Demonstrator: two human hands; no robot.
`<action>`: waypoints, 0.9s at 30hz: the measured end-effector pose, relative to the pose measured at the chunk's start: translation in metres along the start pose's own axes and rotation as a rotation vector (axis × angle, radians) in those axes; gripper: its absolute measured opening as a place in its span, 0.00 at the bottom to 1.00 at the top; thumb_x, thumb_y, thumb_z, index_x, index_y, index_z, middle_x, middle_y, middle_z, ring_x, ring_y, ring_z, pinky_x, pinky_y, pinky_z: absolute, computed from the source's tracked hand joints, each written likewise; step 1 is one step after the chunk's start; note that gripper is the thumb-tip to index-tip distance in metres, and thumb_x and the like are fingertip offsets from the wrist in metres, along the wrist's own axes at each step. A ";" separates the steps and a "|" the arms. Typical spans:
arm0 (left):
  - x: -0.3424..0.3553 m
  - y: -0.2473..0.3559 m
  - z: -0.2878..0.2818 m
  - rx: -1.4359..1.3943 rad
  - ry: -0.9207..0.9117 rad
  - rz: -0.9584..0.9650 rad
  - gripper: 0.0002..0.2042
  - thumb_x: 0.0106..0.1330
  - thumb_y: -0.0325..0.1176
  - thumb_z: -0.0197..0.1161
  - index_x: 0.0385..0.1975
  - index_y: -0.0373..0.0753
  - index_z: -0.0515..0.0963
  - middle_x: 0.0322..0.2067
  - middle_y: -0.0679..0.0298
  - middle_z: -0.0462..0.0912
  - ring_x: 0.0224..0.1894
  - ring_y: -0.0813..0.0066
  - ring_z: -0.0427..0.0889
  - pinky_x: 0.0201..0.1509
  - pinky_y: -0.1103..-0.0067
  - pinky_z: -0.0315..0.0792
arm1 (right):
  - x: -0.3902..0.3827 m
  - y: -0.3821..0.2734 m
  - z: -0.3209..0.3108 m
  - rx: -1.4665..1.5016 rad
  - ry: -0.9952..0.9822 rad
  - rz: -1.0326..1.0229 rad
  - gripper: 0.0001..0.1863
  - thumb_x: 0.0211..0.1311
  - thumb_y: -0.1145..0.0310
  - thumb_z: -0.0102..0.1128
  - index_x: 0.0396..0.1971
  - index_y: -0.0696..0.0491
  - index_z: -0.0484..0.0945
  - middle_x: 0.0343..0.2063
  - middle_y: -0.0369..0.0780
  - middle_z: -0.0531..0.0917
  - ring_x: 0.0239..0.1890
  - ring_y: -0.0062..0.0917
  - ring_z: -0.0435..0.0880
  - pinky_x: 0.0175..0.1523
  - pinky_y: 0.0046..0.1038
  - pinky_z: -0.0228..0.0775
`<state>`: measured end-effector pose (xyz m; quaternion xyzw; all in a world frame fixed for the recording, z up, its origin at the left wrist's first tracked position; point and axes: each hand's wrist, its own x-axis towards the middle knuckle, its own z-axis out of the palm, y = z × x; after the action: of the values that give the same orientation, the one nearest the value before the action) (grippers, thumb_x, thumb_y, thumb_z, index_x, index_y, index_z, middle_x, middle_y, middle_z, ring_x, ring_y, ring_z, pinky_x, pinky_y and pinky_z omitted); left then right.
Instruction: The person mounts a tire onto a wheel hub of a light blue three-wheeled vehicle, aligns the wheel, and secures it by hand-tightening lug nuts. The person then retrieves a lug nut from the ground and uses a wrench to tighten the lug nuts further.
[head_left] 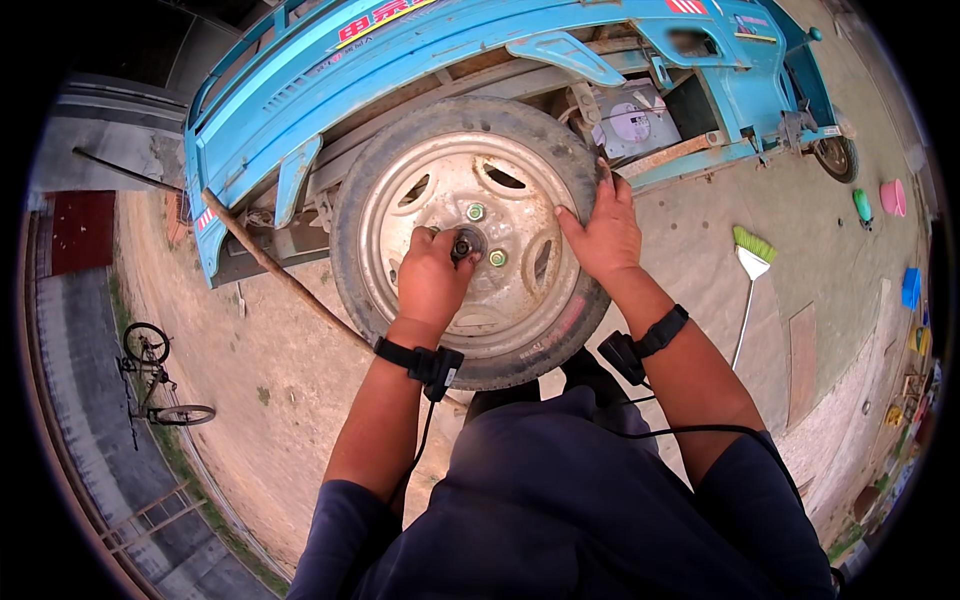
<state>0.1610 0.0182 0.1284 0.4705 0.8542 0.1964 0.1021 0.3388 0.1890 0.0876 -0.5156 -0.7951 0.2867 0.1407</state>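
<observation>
An upright wheel with a black tyre (372,165) and a dusty, pale metal rim (440,165) stands in front of me against a blue cargo vehicle. My left hand (432,280) is closed beside the hub (466,246), its fingers curled at the studs; whatever is in them is hidden. Two greenish nuts show on the wheel, an upper nut (476,212) and a lower nut (498,258). At the tyre's right edge my right hand (606,230) grips it, thumb toward the rim and fingers over the tread.
The blue vehicle (450,50) spans the far side. A wooden pole (285,275) slants down to the tyre's left side. On the right lie a green and white broom (753,255), a pink bucket (893,198) and a blue container (910,288). A bicycle (160,380) is far left.
</observation>
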 end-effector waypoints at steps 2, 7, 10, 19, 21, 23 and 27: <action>0.000 0.000 0.000 -0.029 -0.005 0.007 0.17 0.53 0.33 0.74 0.42 0.36 0.81 0.38 0.54 0.77 0.34 0.57 0.81 0.39 0.67 0.77 | 0.000 -0.002 -0.001 -0.001 -0.008 0.010 0.48 0.53 0.50 0.68 0.71 0.49 0.54 0.63 0.52 0.63 0.63 0.48 0.66 0.64 0.43 0.66; 0.002 0.000 -0.002 -0.052 -0.031 0.043 0.18 0.53 0.31 0.74 0.44 0.36 0.81 0.40 0.53 0.76 0.37 0.57 0.81 0.41 0.68 0.77 | 0.000 -0.002 -0.002 0.008 -0.018 0.018 0.48 0.53 0.50 0.68 0.71 0.49 0.54 0.63 0.52 0.63 0.64 0.48 0.66 0.64 0.43 0.67; 0.002 -0.002 -0.002 -0.044 -0.025 0.093 0.19 0.53 0.31 0.74 0.44 0.36 0.80 0.40 0.53 0.76 0.37 0.57 0.81 0.42 0.68 0.77 | 0.000 -0.002 -0.003 0.007 -0.025 0.022 0.48 0.53 0.51 0.68 0.71 0.49 0.54 0.63 0.52 0.63 0.64 0.47 0.66 0.64 0.43 0.67; 0.003 0.002 -0.003 -0.036 -0.091 -0.048 0.19 0.52 0.31 0.74 0.45 0.36 0.79 0.41 0.53 0.77 0.41 0.56 0.81 0.44 0.68 0.77 | 0.001 -0.001 -0.002 0.006 -0.023 0.030 0.48 0.53 0.51 0.68 0.71 0.49 0.54 0.64 0.51 0.63 0.64 0.47 0.66 0.63 0.43 0.67; 0.003 -0.003 -0.001 -0.044 -0.047 0.055 0.19 0.52 0.32 0.74 0.45 0.36 0.79 0.42 0.53 0.77 0.41 0.55 0.80 0.45 0.68 0.76 | 0.001 -0.004 -0.004 0.011 -0.036 0.043 0.48 0.53 0.51 0.68 0.71 0.49 0.54 0.64 0.51 0.63 0.64 0.47 0.66 0.63 0.43 0.68; 0.002 -0.005 -0.001 -0.059 -0.022 0.125 0.19 0.53 0.32 0.74 0.44 0.36 0.79 0.42 0.53 0.77 0.42 0.54 0.80 0.46 0.67 0.76 | 0.001 -0.003 -0.002 0.007 -0.035 0.043 0.48 0.53 0.51 0.68 0.71 0.49 0.54 0.63 0.51 0.63 0.64 0.47 0.66 0.63 0.43 0.68; 0.000 0.004 -0.005 -0.030 0.033 0.112 0.18 0.53 0.31 0.73 0.44 0.35 0.79 0.42 0.53 0.77 0.44 0.52 0.79 0.49 0.67 0.75 | 0.000 -0.003 -0.003 -0.008 -0.021 0.031 0.48 0.53 0.51 0.68 0.71 0.48 0.54 0.63 0.52 0.64 0.64 0.47 0.66 0.63 0.43 0.68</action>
<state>0.1622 0.0190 0.1346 0.5126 0.8251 0.2221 0.0840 0.3379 0.1890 0.0914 -0.5253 -0.7895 0.2913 0.1259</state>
